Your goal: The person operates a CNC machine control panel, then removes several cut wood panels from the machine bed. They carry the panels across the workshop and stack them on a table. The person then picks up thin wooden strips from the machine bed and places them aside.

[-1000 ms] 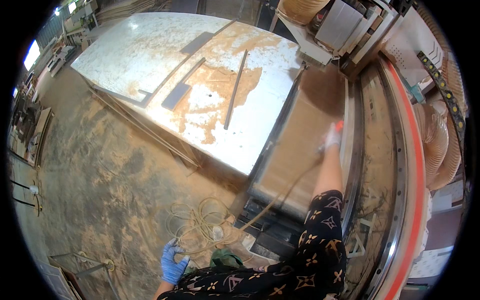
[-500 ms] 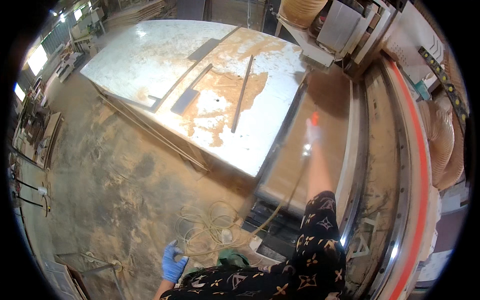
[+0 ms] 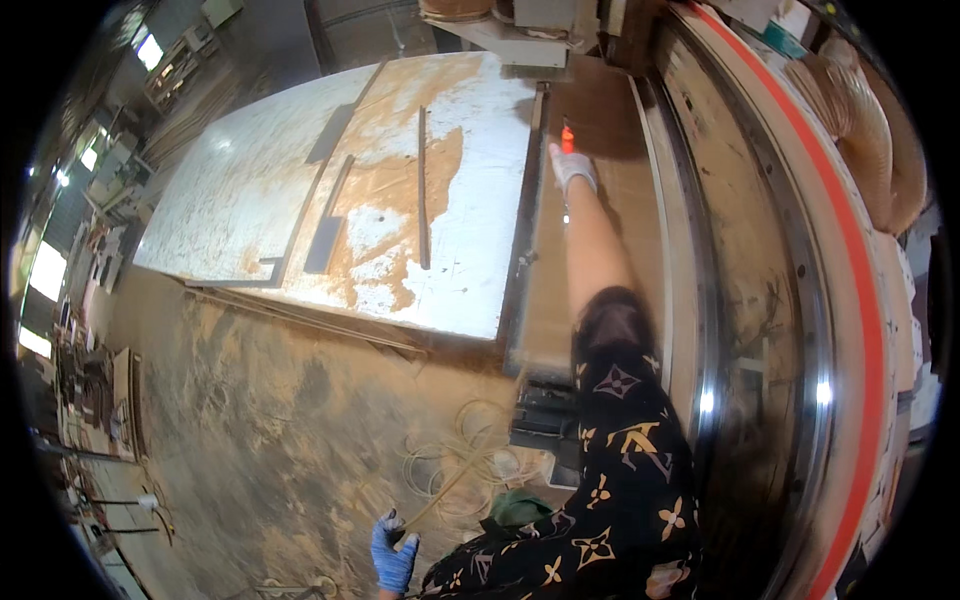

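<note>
My right hand (image 3: 573, 168), in a pale glove, is stretched far forward and closed round an orange-red air blow gun (image 3: 568, 139). Its thin nozzle points away from me, over a brown, dusty machine bed (image 3: 620, 215). At the lower edge is my left hand (image 3: 394, 556) in a blue glove. A yellowish air hose (image 3: 447, 488) runs into the gap between its thumb and curled fingers, so the grip looks loose. Further along, my right arm hides the hose. More of it lies coiled on the floor beyond my left hand.
Left of the bed stands a white worktable (image 3: 475, 290) with sawdust and dark strips (image 3: 422, 190). A long metal rail (image 3: 708, 370) and a red-striped beam (image 3: 855, 290) run along the right. Green cloth (image 3: 518, 510) is near my body.
The view has swung to the right and my body has leaned forward. My right hand reaches farther along the bed with the air blow gun. My left hand stays low by the hose.
</note>
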Motion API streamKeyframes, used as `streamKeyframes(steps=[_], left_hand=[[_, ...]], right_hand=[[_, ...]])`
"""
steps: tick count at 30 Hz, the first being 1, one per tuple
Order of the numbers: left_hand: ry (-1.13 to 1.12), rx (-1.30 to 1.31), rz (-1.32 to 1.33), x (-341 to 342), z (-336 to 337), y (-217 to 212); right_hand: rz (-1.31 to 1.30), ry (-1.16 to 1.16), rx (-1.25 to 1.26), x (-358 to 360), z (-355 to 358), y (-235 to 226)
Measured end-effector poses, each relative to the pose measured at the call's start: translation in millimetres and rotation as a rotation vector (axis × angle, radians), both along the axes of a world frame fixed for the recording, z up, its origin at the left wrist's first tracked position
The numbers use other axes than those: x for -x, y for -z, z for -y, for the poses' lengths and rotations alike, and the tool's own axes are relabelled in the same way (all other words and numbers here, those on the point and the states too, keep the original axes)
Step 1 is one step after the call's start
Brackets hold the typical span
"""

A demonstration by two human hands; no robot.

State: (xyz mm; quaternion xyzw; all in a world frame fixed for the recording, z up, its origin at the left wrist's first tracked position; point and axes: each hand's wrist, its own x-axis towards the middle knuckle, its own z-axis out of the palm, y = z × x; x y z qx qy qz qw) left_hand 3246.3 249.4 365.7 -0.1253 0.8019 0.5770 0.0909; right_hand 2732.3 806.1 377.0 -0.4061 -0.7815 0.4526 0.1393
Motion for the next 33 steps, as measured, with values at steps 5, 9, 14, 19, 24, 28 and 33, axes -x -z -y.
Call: streamKeyframes(steps=[5,9,14,19,24,28,33], left_hand=[[-0.048,-0.116,0.036,3.3,-7.9,-6.5],[-0.029,-0.192,0.033,4.3,-7.8,-5.4],[-0.002,-0.163,0.024,6.5,-10.5,-11.5],[-0.003,-0.14,0.064,6.0,-5.8,-10.9],[0.12,0.081,0.104,12.1,-22.8,-33.1],[0.1,0.032,0.071,8.5,-18.5,-28.3],[0.129,0.067,0.068,3.2,-12.0,-25.5]], right_hand=[[0.009,0.06,0.047,-2.3,-0.2,-6.7],[0.03,0.097,0.059,-15.9,-1.4,-29.0],[0.086,0.066,0.124,-38.7,12.8,-55.9],[0.079,0.048,0.144,-50.6,10.2,-67.2],[0.086,0.029,0.153,-58.3,15.4,-69.6],[0.076,0.034,0.179,-60.5,11.7,-69.6],[0.095,0.041,0.179,-67.3,12.9,-70.6]])
